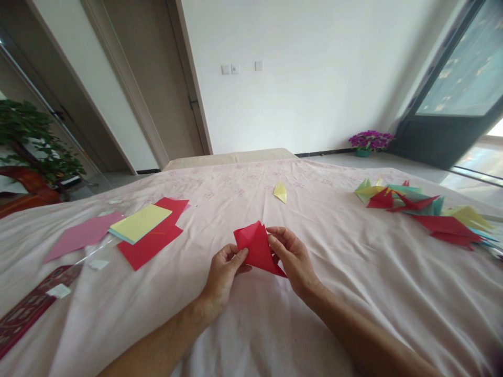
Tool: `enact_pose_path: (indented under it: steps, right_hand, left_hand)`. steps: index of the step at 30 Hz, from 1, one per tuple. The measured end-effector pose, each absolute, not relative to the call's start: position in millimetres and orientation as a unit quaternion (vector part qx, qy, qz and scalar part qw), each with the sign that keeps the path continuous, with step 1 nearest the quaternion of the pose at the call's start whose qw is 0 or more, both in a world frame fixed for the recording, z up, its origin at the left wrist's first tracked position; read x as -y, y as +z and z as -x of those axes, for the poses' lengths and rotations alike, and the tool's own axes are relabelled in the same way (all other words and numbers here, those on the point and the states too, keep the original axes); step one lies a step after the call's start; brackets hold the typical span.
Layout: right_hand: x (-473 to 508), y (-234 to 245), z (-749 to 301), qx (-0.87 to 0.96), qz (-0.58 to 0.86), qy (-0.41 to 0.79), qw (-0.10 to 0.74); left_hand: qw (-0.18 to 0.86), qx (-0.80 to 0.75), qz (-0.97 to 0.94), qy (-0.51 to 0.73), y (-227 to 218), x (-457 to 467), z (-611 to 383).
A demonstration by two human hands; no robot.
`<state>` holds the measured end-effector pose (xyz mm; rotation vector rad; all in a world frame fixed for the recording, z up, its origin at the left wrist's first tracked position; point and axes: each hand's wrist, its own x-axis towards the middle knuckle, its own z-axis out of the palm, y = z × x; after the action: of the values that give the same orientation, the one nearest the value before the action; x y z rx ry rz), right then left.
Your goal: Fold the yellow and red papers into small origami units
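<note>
**A bed in pale pink, strewn with paper**

The bed point(353, 314) wears a creased pale pink sheet with a faint print. On its left lie a pink paper sheet point(80, 235) and a yellow stack point(139, 222), which sits on flat red sheets point(151, 246). A clear wrapper point(92, 250) and white scraps point(98, 264) lie just beside them. A dark red patterned strip point(27, 311) lies along the left edge. One yellow folded piece point(280, 191) sits alone mid-bed, and a heap of folded coloured pieces point(424, 212) lies on the right.
</note>
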<state>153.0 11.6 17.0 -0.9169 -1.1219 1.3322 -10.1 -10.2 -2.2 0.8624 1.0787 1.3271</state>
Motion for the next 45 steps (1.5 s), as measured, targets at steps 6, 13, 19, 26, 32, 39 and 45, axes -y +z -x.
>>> enact_pose_path:
  steps: [6, 13, 19, 26, 32, 39, 45]
  right_hand:
    - [-16.4, 12.4, -165.2, 0.624, 0.385, 0.398, 0.551]
    - [-14.2, 17.6, -174.0, 0.787, 0.278, 0.237, 0.497]
    - [-9.3, 10.8, -167.6, 0.792, 0.304, 0.188, 0.496]
    - [-8.7, 9.6, -156.7, 0.830, 0.292, 0.123, 0.459]
    - [-10.4, 13.6, -155.5, 0.795, 0.309, 0.186, 0.488]
    - [-14.4, 12.0, -157.9, 0.758, 0.358, 0.245, 0.487]
    - [-15.0, 11.6, -158.3, 0.751, 0.379, 0.258, 0.474]
  left_hand:
    - [0.652, -0.399, -0.252, 0.593, -3.5, 2.2, 17.2]
    - [0.662, -0.381, -0.234, 0.601, -0.2, 2.8, 18.6]
    - [0.651, -0.383, -0.205, 0.623, -2.5, 2.0, 19.0]
    - [0.641, -0.393, -0.251, 0.610, -1.3, 8.0, 12.9]
    - [0.584, -0.449, -0.343, 0.583, 2.2, 13.2, 8.3]
    - [0.541, -0.460, -0.432, 0.556, 12.4, 18.4, 4.9]
    - [0.525, -0.461, -0.465, 0.544, 7.7, 18.0, 3.4]
